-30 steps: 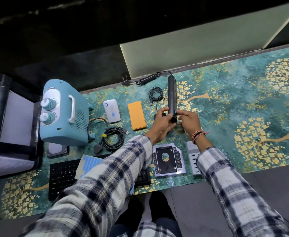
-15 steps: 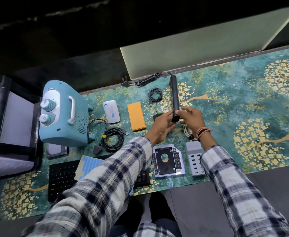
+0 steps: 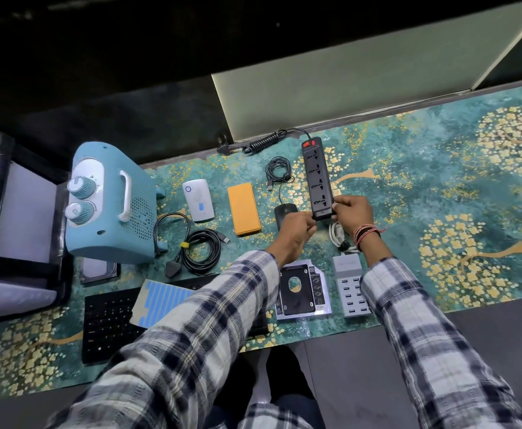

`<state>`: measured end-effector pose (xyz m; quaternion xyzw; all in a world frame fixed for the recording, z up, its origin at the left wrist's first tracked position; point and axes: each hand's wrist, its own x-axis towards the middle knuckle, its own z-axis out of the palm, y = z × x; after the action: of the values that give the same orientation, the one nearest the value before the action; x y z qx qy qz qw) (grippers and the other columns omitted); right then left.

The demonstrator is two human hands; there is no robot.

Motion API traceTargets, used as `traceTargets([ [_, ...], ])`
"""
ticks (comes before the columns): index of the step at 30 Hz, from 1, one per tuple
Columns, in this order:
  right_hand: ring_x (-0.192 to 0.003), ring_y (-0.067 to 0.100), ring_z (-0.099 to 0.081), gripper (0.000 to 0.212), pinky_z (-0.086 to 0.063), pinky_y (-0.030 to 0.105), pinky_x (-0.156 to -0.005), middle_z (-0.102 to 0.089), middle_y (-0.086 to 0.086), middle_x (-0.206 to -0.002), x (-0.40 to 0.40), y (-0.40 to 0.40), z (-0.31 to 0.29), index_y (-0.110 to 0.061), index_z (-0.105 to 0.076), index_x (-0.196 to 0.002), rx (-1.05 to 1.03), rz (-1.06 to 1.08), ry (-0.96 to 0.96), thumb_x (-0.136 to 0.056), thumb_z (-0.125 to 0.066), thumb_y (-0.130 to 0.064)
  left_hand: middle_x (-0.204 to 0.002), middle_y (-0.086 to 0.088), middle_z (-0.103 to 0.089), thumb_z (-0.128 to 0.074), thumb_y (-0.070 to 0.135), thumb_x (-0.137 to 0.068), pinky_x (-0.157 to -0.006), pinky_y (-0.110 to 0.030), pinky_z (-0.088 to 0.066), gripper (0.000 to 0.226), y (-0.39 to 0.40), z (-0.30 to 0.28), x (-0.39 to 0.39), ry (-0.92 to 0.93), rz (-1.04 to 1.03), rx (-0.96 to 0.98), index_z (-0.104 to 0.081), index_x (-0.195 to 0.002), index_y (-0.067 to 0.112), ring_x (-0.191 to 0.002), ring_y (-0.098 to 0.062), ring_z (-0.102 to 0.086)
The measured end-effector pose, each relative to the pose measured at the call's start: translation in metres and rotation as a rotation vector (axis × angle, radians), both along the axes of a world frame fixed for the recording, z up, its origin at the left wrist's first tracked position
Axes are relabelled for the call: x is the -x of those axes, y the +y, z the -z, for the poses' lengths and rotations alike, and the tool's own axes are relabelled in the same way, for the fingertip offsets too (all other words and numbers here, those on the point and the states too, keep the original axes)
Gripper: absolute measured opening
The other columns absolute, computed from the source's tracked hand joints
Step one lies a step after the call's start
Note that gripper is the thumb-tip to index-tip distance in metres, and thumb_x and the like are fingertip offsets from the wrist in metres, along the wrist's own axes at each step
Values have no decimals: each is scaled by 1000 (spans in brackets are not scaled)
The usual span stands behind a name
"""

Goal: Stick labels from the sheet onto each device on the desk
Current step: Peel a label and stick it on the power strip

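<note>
Power strip (image 3: 317,179), edge-on a second ago, now lies sockets-up on the bench (image 3: 439,187). Left hand (image 3: 296,226) and right hand (image 3: 353,212) pinch its near end, possibly pressing a label there. Label sheet (image 3: 163,300) rests on the keyboard (image 3: 108,320).

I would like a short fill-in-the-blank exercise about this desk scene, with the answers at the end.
1. Both hands hold the near end of the black ____, whose sockets face up.
2. The orange power bank lies between the white device and the black ____.
3. The label sheet with blue strips rests partly on the ____.
4. The blue heater has ____ round knobs.

Answers: power strip; mouse; keyboard; two
</note>
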<state>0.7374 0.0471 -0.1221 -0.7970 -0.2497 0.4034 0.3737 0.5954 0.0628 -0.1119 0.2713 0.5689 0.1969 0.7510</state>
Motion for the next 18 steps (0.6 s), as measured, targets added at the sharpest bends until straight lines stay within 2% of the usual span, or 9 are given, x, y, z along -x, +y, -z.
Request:
traceTargets([
  [3,-86,26,-71,28,-58,36,-88,-76,14,-104,1,1,3,-6,-76,-108,11,-16,-131,-88,-59,1,-121,-16,-65,-45,-16,-92,-102,-31,-48,29,-1,-4,-3,-4,9,1,-64,-86,5,-112,-23,-56],
  [5,-99,28,-70,30,-54,31,-94,-75,14,-109,2,1,6,-7,-76,-109,34,-51,-182,-88,-57,1,-111,-11,-63,-45,-16,-92,-97,-29,-47,30,-1,-4,-5,2,18,11,-61,-82,8,-109,-21,-52],
  [7,-105,32,-67,32,-52,33,-98,-73,15,-113,2,1,9,-6,-75,-112,71,-100,-217,-89,-53,0,-112,-10,-62,-46,-15,-92,-95,-29,-47,29,-2,-3,-6,2,16,21,-60,-81,8,-110,-22,-52],
  [10,-108,40,-63,44,-50,41,-102,-73,15,-113,1,1,15,-12,-75,-115,124,-181,-251,-84,-44,-3,-127,-13,-62,-48,-13,-91,-94,-28,-50,25,-2,-2,-7,-23,32,32,-64,-99,4,-120,-25,-56],
  [14,-126,41,-51,50,-28,48,-116,-66,16,-129,0,2,15,-17,-69,-126,214,-243,-261,-84,-46,-2,-136,-16,-55,-47,-11,-94,-97,-26,-48,40,-4,-7,-4,-39,39,33,-53,-134,-5,-119,-22,-50],
  [16,-131,42,-43,51,-30,52,-113,-60,13,-136,4,-1,10,-20,-66,-129,235,-192,-274,-84,-48,-5,-145,-18,-50,-49,-8,-95,-98,-25,-47,40,-5,-11,-1,-32,38,30,-52,-136,-5,-118,-20,-45],
  [18,-126,42,-46,49,-40,50,-107,-61,14,-132,13,-4,4,-18,-68,-124,183,-136,-327,-81,-48,-6,-146,-24,-50,-51,-7,-96,-105,-30,-49,32,-6,-15,3,-26,32,0,-60,-127,-4,-133,-26,-48],
])
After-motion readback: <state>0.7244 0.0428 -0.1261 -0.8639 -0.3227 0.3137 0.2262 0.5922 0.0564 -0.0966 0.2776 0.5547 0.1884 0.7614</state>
